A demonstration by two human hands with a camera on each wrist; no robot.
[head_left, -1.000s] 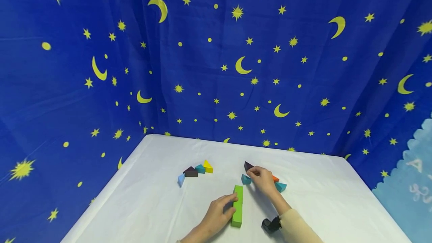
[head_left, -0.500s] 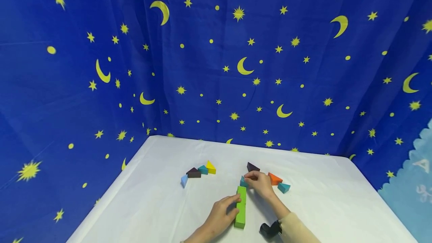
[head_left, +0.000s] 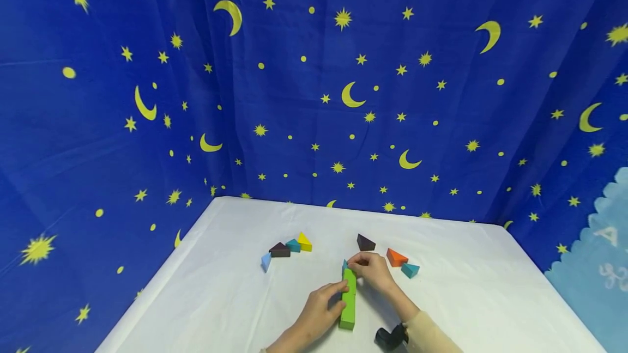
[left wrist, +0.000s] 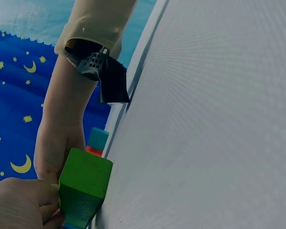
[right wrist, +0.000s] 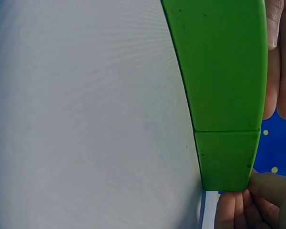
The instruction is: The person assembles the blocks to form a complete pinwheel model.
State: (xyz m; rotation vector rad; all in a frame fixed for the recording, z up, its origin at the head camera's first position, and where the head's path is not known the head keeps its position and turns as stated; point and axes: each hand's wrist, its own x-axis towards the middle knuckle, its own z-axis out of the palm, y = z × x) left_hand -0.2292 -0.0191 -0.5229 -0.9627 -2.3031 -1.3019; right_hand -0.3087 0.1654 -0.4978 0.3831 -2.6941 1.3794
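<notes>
Two green blocks [head_left: 347,304] lie end to end in a line on the white table, the seam showing in the right wrist view. My left hand [head_left: 321,309] rests against their left side, with the thumb and index fingertip touching them. At the far end of the green blocks, my right hand [head_left: 374,270] pinches a teal triangular block [head_left: 345,266], mostly hidden behind the fingers. In the right wrist view the right hand's fingers [right wrist: 271,188] are right at the end of the shorter green block [right wrist: 227,160].
Right of centre lie a dark triangular block [head_left: 365,242], an orange one [head_left: 396,257] and a teal one [head_left: 410,270]. On the left sit light blue [head_left: 266,261], dark [head_left: 279,250], teal [head_left: 293,245] and yellow [head_left: 304,243] triangular blocks. A starry blue curtain [head_left: 294,97] stands behind.
My right hand has moved left and nearer from beside the dark block, taken the teal triangular block and brought it to the far end of the green blocks. My left hand has stayed by them.
</notes>
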